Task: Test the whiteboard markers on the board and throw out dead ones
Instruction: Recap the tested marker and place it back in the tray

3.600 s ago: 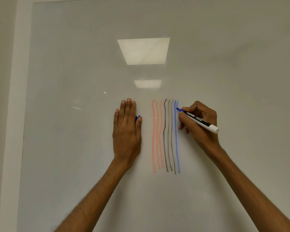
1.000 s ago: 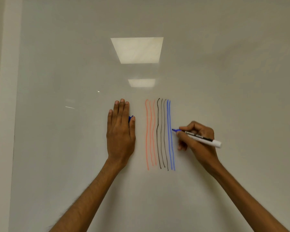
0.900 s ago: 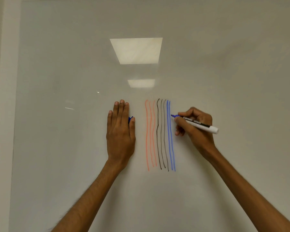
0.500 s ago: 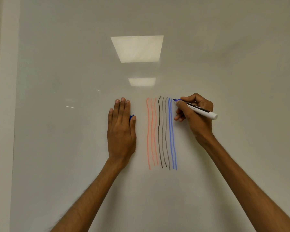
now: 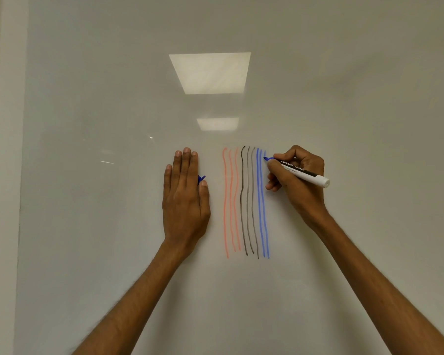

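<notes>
The right hand (image 5: pixel 296 185) has climbed from the middle of the blue lines (image 5: pixel 260 201) to their top end, where a short new stroke begins; its fingers (image 5: pixel 277 167) pinch the marker (image 5: pixel 299 171) close to the tip, which touches the board (image 5: pixel 369 98) at 10 o'clock from the hand, the white tail jutting toward 4 o'clock; the left hand (image 5: pixel 186 201) lies flat, fingers straight and pressed together, pinning a blue cap (image 5: pixel 201 178) that peeks out at 1 o'clock; a stroke drawn too near its neighbour could merge with it and hide weak ink; light pressure could make a good marker look dead; if the flat hand eases, the cap will likely slide off.
</notes>
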